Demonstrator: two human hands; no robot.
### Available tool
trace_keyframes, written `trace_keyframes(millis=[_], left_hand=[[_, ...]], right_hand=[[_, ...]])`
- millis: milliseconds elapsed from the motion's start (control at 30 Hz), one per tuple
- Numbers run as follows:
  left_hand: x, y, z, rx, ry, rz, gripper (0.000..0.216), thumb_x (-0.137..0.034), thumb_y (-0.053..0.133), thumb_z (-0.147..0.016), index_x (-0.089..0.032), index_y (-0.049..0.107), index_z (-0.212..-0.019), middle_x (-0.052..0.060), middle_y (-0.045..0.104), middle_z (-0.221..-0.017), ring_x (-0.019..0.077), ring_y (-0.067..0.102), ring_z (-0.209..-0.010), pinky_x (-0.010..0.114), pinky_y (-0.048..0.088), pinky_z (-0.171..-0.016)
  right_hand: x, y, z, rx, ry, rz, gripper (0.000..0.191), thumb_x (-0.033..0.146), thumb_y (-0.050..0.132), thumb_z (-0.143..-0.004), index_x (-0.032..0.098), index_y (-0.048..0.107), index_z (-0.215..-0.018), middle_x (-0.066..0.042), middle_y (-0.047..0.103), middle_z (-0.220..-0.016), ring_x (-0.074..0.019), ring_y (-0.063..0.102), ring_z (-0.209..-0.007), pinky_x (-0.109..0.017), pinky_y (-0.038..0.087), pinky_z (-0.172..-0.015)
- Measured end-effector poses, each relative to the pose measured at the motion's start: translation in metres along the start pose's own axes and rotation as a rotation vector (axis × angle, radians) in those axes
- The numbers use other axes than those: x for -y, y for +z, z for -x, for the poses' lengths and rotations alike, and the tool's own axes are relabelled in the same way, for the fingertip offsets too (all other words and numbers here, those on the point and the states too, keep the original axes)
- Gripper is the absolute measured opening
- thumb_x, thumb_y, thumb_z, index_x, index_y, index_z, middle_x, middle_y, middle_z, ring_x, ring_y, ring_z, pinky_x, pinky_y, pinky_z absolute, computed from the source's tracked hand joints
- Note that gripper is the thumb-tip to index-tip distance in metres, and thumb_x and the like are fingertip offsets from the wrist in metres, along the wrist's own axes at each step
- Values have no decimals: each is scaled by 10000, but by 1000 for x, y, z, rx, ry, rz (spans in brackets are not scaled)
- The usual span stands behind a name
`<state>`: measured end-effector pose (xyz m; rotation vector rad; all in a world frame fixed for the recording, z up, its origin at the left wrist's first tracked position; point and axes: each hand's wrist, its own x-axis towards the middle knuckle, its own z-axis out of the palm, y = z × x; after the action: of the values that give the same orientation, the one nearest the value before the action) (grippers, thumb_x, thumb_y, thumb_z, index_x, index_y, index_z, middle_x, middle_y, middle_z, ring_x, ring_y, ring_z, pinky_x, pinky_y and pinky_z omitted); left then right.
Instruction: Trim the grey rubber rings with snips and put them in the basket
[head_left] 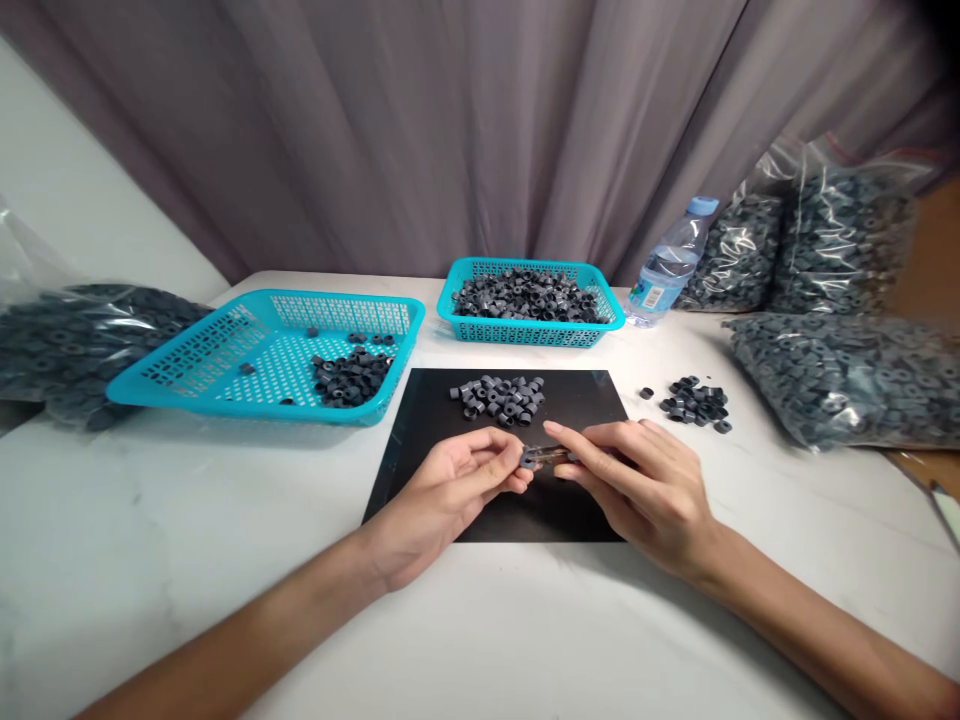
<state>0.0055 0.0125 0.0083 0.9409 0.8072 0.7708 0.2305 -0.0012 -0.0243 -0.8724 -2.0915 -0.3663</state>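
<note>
Above the black mat (420, 510), my left hand (450, 490) pinches a small dark grey ring-shaped part (528, 460) between thumb and fingers. My right hand (656, 485) grips a thin, shiny metal tool (553, 454), whose end meets the part; its exact kind is too small to make out. Fingers cover most of the tool. Just beyond both hands, a pile of short grey tube-like parts (499, 400) lies on the mat. To the right of the mat, on the white table, is a smaller pile of similar parts (695, 402).
A blue basket (247, 405) at the left holds some grey parts. Another blue basket (532, 335) at the back is full of them. A water bottle (667, 270) stands beside it. Bags of parts lie at the right (847, 385) and far left (90, 330).
</note>
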Motion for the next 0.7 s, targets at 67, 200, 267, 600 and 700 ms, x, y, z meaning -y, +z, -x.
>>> trace_keyframes(millis=[67,200,267,600,700], left_hand=[[0,0,-1,1,13,-10,188,-318,803,-873,-148,723,-866,13,631,-853,131,566,-826,237,460,-827],[0,0,-1,6,25,-18,198,-328,786,-892,-141,724,-868,10,632,-842,124,560,-826,226,455,-826],[0,0,-1,12,18,-18,191,-323,781,-899,-140,728,-885,11,639,-852,121,563,-830,223,454,-835],[3,-4,0,32,-5,-14,167,-308,762,-924,-144,730,-938,-2,649,-871,100,569,-845,198,447,-851],[3,-4,-1,35,-11,-15,163,-303,745,-939,-141,726,-948,-2,644,-874,97,567,-847,196,448,-859]], right_hand=[[0,0,-1,-4,-4,16,416,203,633,-1005,205,608,-1420,-34,712,-869,-120,588,-685,-273,421,-647],[1,-1,-2,-15,-29,55,373,181,659,-986,177,653,-1358,-36,706,-850,-119,568,-668,-274,404,-639],[1,-2,-2,-12,-41,64,375,180,656,-988,180,649,-1363,-31,704,-844,-118,563,-660,-274,396,-634],[-1,-3,-2,-3,-62,65,279,172,653,-992,146,688,-1267,-37,713,-850,-118,506,-649,-275,377,-628],[-1,-3,-2,-11,-68,70,270,172,656,-988,145,698,-1253,-36,708,-843,-119,493,-643,-277,370,-622]])
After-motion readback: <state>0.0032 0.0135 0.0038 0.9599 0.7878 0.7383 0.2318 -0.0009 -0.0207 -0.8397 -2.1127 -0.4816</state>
